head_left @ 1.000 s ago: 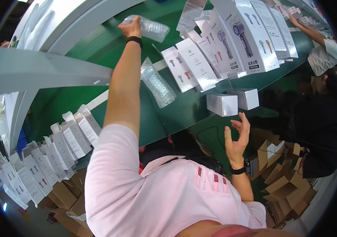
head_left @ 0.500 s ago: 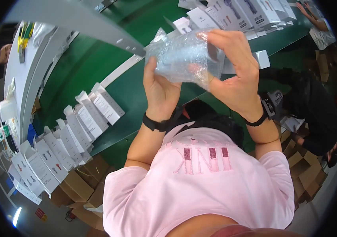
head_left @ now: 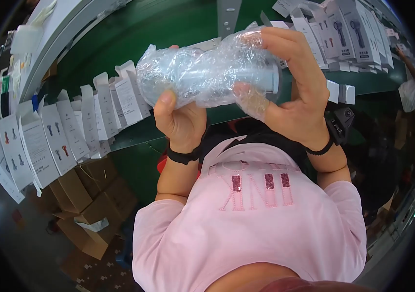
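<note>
Between my two hands, above the green table, is a bubble-wrapped item (head_left: 202, 73). Clear wrap covers it, and a pale bluish, roughly cylindrical shape shows through; its exact kind cannot be made out. My left hand (head_left: 180, 119) grips the left end from below, thumb against the near side and a fingertip showing at the far edge. My right hand (head_left: 297, 92) clasps the right end, fingers over the top and thumb below, at the side where the bluish shape reaches the edge of the wrap.
A row of open white cartons (head_left: 64, 129) lines the table's left side. More white boxes (head_left: 348, 34) stand at the back right, with a small white box (head_left: 340, 92) nearer. Brown cardboard boxes (head_left: 88, 204) lie below on the left. A metal post (head_left: 228, 18) rises behind the item.
The wrapped item has moved left and now lies more level, with more of its length showing. My left hand has shifted left with it. The whole view has turned somewhat.
</note>
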`<act>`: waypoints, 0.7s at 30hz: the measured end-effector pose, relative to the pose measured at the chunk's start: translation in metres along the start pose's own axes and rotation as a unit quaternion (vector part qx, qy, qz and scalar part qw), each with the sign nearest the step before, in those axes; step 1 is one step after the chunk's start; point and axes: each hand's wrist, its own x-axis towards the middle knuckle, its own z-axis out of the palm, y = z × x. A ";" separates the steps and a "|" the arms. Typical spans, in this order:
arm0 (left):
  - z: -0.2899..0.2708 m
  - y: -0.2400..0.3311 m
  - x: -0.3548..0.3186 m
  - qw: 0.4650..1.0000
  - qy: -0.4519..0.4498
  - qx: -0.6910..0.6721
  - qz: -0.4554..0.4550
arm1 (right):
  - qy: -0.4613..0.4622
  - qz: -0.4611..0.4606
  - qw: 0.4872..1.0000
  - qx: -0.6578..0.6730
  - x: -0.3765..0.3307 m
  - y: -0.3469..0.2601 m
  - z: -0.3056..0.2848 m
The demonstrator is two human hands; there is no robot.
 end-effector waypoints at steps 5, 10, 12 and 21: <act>-0.009 0.018 0.001 0.998 0.057 -0.024 0.028 | 0.025 -0.013 0.992 0.123 0.011 0.009 0.017; -0.050 0.030 0.009 0.992 0.120 0.014 -0.034 | -0.253 0.048 0.966 0.018 0.027 0.008 0.047; -0.073 0.029 0.014 0.994 0.111 -0.005 -0.023 | -0.312 0.131 0.941 0.002 0.018 0.035 0.083; -0.172 0.023 -0.051 0.973 0.069 0.138 -0.170 | -0.031 0.497 0.806 0.320 0.060 0.249 0.307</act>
